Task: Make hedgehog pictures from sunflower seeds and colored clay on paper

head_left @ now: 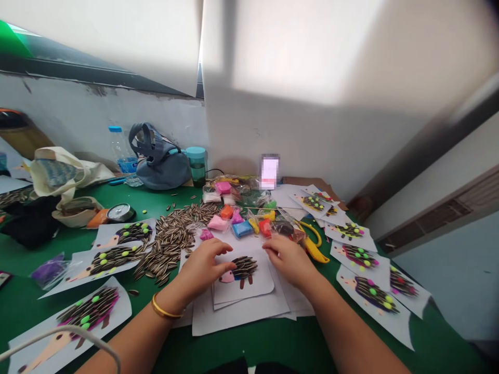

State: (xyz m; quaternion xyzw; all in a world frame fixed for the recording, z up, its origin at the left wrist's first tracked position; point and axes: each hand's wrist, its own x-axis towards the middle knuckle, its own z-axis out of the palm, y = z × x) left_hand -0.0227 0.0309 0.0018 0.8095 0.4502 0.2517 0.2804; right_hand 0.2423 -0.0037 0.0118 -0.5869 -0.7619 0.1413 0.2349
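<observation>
White cable (70, 329) arcs over the green table (234, 350) left of the hedgehog card (260, 290); a sunflower-seed heap (171, 234) sits there too. That card lies between left hand (205, 265), fingers parted, apparently empty, and right hand (288, 255), fingertips bunched, grip unclear. Pressing spine seeds (245, 267) gently parallel would probably work best.

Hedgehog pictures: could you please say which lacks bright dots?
The hedgehog picture between the left hand and right hand; those at either side carry bright dots.
</observation>
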